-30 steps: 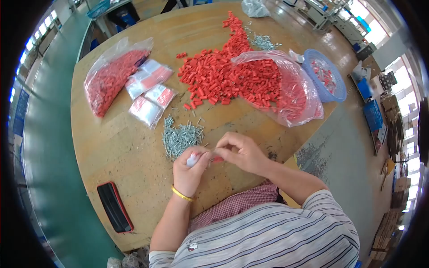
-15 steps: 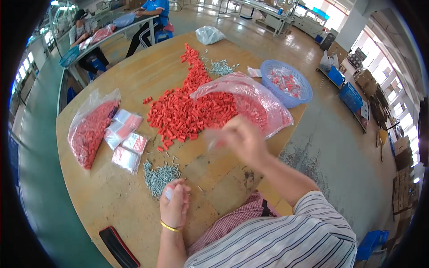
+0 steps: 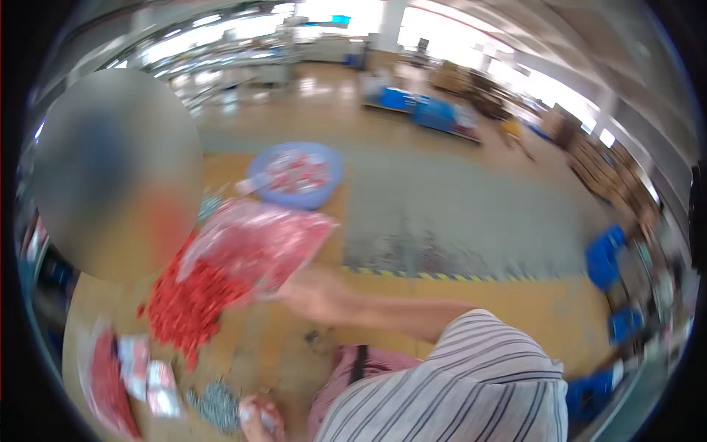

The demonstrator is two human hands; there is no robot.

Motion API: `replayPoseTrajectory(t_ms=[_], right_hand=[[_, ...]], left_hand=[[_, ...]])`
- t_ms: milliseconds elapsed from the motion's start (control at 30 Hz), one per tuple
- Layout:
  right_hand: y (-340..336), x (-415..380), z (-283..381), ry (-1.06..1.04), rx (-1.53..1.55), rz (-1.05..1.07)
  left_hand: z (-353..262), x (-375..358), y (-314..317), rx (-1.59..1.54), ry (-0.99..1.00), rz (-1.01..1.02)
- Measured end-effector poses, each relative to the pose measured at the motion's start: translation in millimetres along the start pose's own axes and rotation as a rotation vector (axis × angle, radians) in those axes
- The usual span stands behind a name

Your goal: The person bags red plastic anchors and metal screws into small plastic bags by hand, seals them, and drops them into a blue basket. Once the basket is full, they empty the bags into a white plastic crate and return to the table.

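My right hand [image 3: 313, 295] is smeared by motion. It is at the lower right edge of a large clear plastic bag [image 3: 254, 239] of red plugs, and whether it grips anything does not show. Low in the view, my left hand [image 3: 261, 418] is closed with its fingers curled; what lies in it I cannot make out. Just left of it is a heap of grey screws [image 3: 215, 405]. The loose red plastic plugs [image 3: 188, 309] form a pile beside and partly under the large bag.
A blue plastic basket [image 3: 300, 194] with small filled bags stands at the table's far edge. Small clear packets [image 3: 162, 390] and another bag of red plugs [image 3: 110, 383] lie at left. Blue bins [image 3: 434, 114] stand across the floor. A round blur hides the upper left.
The view has swung right and everything is more blurred. My right hand, which had a small clear bag by its fingers over the table, is now beside the large bag's edge. My left hand stays by the screws.
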State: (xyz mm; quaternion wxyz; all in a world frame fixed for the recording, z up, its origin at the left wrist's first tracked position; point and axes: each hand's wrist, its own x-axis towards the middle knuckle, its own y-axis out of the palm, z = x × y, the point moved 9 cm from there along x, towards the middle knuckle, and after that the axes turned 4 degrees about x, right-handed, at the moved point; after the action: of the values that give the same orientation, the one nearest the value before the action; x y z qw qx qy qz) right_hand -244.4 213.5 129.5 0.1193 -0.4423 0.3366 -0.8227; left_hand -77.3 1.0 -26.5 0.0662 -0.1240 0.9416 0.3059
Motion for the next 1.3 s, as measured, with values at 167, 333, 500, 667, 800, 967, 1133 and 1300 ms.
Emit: replayPoseTrajectory(t_ms=[167,333,500,667,800,967,1133,1300], right_hand=[[67,-61,65,0.22,0.729,0.2],[76,-96,93,0.37,1.068,0.497],[18,-148,50,0.286,0.69,0.058],[-17,-207,1,0.304,0.273,-0.264],[-32,-228,-33,0.497,0.312,-0.211],[-62,-210,-41,0.523,0.175,-0.079],[-41,-223,-87,0.613,0.078,-0.088],[-62,-249,-113,0.83,0.12,-0.219]], left_hand=[[38,-2,-39,0.217,-0.268,0.216],[93,25,72,0.363,-0.451,0.388],[156,15,166,0.436,-0.572,0.623],[206,-8,234,0.483,-0.672,0.791],[232,-14,267,0.502,-0.74,0.86],[249,-2,289,0.527,-0.792,0.895],[257,14,302,0.554,-0.829,0.914],[263,28,309,0.555,-0.851,0.931]])
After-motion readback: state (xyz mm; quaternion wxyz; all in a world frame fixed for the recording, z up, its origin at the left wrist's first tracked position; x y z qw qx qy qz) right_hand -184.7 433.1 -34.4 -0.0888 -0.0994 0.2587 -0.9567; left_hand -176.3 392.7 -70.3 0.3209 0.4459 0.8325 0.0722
